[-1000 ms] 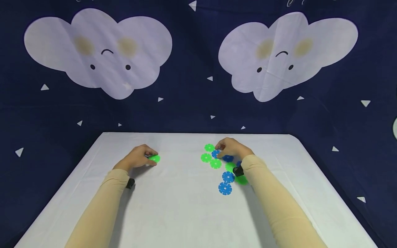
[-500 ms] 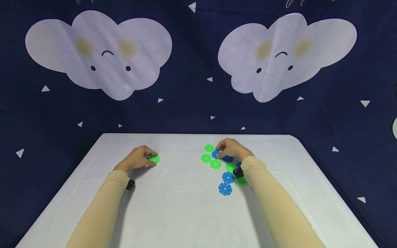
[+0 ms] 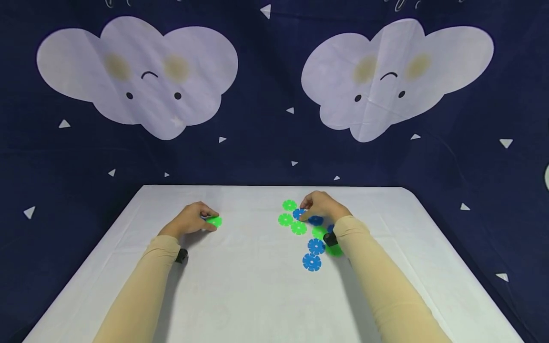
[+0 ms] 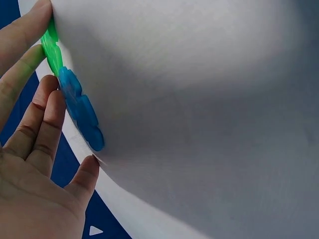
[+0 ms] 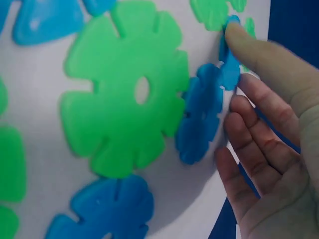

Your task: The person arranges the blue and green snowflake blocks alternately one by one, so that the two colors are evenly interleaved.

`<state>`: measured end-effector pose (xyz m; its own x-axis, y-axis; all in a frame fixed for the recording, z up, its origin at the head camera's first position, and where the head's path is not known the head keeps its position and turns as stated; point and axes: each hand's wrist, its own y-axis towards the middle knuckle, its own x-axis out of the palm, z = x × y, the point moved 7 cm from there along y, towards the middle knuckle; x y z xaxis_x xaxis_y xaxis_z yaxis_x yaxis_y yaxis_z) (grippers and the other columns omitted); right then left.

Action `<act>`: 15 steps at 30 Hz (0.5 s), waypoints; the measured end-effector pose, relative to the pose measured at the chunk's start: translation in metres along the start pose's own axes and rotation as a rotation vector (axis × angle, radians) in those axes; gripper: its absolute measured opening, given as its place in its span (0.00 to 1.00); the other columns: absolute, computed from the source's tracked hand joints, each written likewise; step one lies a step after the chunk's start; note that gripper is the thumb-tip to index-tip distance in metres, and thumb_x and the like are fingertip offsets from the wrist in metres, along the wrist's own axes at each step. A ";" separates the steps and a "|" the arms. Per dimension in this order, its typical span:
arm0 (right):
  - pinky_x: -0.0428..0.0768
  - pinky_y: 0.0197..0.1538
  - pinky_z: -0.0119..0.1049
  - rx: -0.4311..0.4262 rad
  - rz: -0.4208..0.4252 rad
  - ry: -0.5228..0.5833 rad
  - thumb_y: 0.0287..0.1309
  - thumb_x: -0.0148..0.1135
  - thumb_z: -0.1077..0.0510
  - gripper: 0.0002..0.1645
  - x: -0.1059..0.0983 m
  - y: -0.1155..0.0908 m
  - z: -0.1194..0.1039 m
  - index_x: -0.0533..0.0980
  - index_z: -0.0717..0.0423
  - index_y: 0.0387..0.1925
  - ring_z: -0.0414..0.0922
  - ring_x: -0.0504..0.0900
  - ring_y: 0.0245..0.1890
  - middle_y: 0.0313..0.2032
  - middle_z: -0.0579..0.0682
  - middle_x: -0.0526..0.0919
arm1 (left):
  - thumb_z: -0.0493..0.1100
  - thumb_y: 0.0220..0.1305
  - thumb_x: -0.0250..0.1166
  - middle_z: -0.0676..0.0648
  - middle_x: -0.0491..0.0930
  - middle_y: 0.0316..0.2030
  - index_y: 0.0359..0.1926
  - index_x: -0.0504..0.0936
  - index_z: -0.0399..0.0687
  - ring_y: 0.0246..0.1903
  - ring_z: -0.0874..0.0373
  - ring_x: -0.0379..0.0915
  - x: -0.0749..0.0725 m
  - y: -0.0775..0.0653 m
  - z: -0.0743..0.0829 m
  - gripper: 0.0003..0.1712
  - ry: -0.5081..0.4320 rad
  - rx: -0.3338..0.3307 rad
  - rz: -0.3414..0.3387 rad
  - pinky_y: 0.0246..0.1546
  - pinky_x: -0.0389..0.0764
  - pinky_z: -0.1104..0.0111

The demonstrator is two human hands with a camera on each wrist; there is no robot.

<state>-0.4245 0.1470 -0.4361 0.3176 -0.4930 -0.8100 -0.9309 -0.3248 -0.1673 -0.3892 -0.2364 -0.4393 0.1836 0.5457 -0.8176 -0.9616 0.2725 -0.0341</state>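
Note:
At the left of the white table in the head view, my left hand (image 3: 188, 220) pinches a green interlocking snowflake disc (image 3: 215, 222) by its edges, between thumb and index finger. Under the curve of those fingers lies a blue disc (image 4: 82, 110), beside the green one in the left wrist view; whether the two are joined I cannot tell. My right hand (image 3: 323, 205) has its thumb and fingertips on opposite edges of a blue snowflake disc (image 5: 230, 62) that lies flat within the right-hand group. Close under that palm sits another blue disc (image 5: 199, 114).
Around my right hand lie several loose green discs (image 3: 299, 227) and blue discs (image 3: 311, 262), some partly hidden by the sleeve. The white tabletop (image 3: 253, 286) ends at a dark blue cloth (image 3: 270, 157) with clouds printed on it.

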 end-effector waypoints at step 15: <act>0.81 0.61 0.44 0.033 -0.032 -0.010 0.58 0.82 0.53 0.23 0.004 0.002 0.002 0.82 0.57 0.51 0.48 0.79 0.49 0.48 0.52 0.84 | 0.40 0.53 0.85 0.37 0.84 0.53 0.54 0.91 0.39 0.54 0.43 0.78 0.000 0.002 0.002 0.27 -0.005 -0.039 -0.008 0.62 0.79 0.46</act>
<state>-0.4252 0.1461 -0.4411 0.3455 -0.4745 -0.8096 -0.9259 -0.3130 -0.2116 -0.3903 -0.2341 -0.4384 0.1921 0.5473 -0.8146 -0.9673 0.2456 -0.0632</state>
